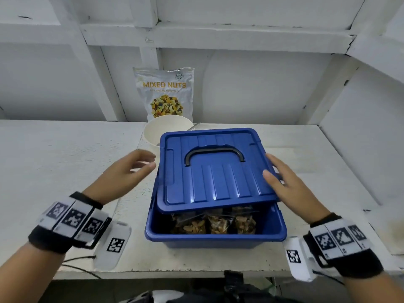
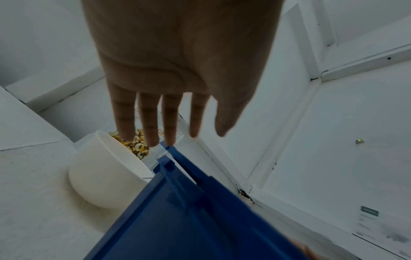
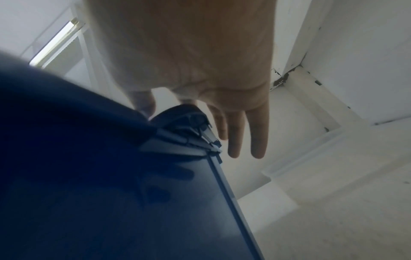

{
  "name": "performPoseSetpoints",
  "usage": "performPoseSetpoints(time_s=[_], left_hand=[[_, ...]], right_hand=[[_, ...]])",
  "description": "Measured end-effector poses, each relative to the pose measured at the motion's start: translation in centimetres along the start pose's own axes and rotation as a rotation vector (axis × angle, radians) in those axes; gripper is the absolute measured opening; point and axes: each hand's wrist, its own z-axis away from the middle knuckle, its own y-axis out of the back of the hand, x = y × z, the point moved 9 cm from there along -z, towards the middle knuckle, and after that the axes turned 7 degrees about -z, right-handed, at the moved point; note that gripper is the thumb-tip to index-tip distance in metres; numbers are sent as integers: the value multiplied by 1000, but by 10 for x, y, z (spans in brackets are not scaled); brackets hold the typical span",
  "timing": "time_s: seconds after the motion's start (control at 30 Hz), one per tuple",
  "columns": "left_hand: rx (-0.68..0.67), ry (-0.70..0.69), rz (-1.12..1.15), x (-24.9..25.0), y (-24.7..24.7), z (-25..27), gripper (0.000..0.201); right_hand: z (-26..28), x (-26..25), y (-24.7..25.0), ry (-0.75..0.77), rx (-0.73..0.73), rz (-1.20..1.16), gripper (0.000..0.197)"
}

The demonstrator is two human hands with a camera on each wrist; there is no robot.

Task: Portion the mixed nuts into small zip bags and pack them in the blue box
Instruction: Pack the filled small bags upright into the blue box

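Note:
The blue box (image 1: pixel 214 239) stands on the white table, its front part uncovered, and several zip bags of nuts (image 1: pixel 216 224) stand inside. The blue lid (image 1: pixel 216 169) with a dark handle lies tilted over the box, its front edge raised. My right hand (image 1: pixel 270 167) holds the lid's right edge, thumb on top and fingers along the side. From the right wrist, the lid (image 3: pixel 111 176) passes between the thumb and straight fingers of that hand (image 3: pixel 189 132). My left hand (image 1: pixel 150 159) hovers empty by the lid's left edge with relaxed fingers (image 2: pixel 151 133), just short of the lid (image 2: pixel 189 219).
A white bowl (image 1: pixel 157 130) sits right behind the box's back left corner and also shows from the left wrist (image 2: pixel 104 176). The mixed nuts pouch (image 1: pixel 165 92) leans against the white wall behind the bowl. White wall panels close off the back and right.

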Motion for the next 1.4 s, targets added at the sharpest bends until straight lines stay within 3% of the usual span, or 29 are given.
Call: performPoseSetpoints(time_s=[0.03,0.13,0.33,0.53,0.7,0.9,1.2,1.4], left_hand=[[28,37,-21,-2,0,-8,24],[5,154,-36,-6,-10,-28,44],[-42,161,-60,-4,-17,-37,49],[-41,217,53,-10,-16,-20,42],[-77,206,36,-11,-20,0,44],[-93,239,121,-13,-27,7,42],[-126,212,112,-4,-24,4,46],[13,158,291,26,20,-23,36]], right_hand=[[-8,-1,6,-25,51,7,53],[-35,3,21,-102,167,104,41],[-47,-1,21,-65,146,260,23],[-19,-2,14,-106,31,384,33],[-1,-3,10,-107,7,413,27],[10,12,12,-210,45,232,43],[5,12,2,-293,-56,99,26],[-25,-28,38,-251,1,-119,14]])
